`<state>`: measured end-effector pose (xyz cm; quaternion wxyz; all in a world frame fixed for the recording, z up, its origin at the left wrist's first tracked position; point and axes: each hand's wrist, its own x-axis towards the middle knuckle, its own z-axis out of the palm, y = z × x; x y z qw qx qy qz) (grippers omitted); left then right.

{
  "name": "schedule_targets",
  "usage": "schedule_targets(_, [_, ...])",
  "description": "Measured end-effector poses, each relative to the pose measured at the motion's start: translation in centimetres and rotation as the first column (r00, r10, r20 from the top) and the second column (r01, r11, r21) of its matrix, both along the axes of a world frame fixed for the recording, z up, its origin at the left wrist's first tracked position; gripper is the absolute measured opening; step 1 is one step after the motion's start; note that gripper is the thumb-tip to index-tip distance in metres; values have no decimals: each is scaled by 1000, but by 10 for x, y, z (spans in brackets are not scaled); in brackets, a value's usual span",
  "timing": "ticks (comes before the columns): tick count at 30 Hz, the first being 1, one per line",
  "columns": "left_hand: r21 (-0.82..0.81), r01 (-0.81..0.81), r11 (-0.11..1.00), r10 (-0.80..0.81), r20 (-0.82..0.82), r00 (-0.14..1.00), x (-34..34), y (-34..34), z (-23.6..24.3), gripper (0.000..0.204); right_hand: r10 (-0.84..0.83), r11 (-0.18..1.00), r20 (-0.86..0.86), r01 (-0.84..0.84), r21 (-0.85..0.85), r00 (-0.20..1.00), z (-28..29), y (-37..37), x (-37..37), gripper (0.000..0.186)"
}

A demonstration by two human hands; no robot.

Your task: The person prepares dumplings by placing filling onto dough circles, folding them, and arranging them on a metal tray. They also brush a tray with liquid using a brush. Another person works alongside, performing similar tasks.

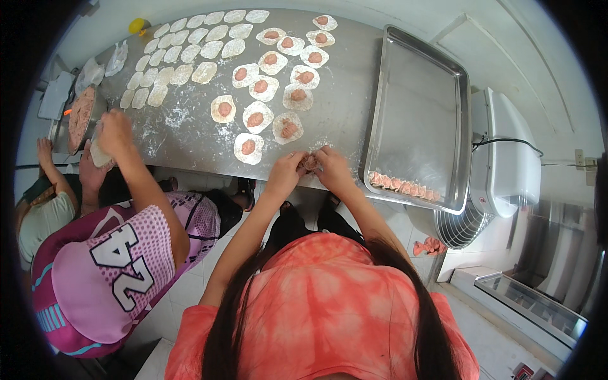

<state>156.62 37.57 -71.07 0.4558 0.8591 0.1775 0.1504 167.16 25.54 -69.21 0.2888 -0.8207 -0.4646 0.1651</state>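
Close to the table's near edge, my left hand [286, 174] and my right hand [334, 170] are closed around a small dumpling [310, 163], fingers pinching its dough from both sides. Pink meat filling shows at its top. Just beyond my hands lies a dough wrapper with filling [288, 128], among several like it in slanting rows on the metal table [183, 142]. To my right, a deep metal tray [421, 95] holds a row of shaped dumplings [405, 187] along its near end.
Several plain dough wrappers [188, 54] lie at the far left. A co-worker's hand [116, 133] is over a wrapper [99, 154], beside a bowl of meat filling [81, 117]. Another person's hand [45, 152] shows farther left. Right of the tray stands a white machine [506, 152] with a wire guard.
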Motion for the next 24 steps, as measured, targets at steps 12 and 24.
schedule_targets(12, [27, 36, 999, -34, -79, 996, 3, 1, 2, 23, 55, 989, -75, -44, 143, 996, -14, 0, 9, 27])
schedule_targets(24, [16, 0, 1000, 2, -102, 995, 4, -2, 4, 23, -85, 968, 30, 75, 241, 996, -6, -5, -1, 33])
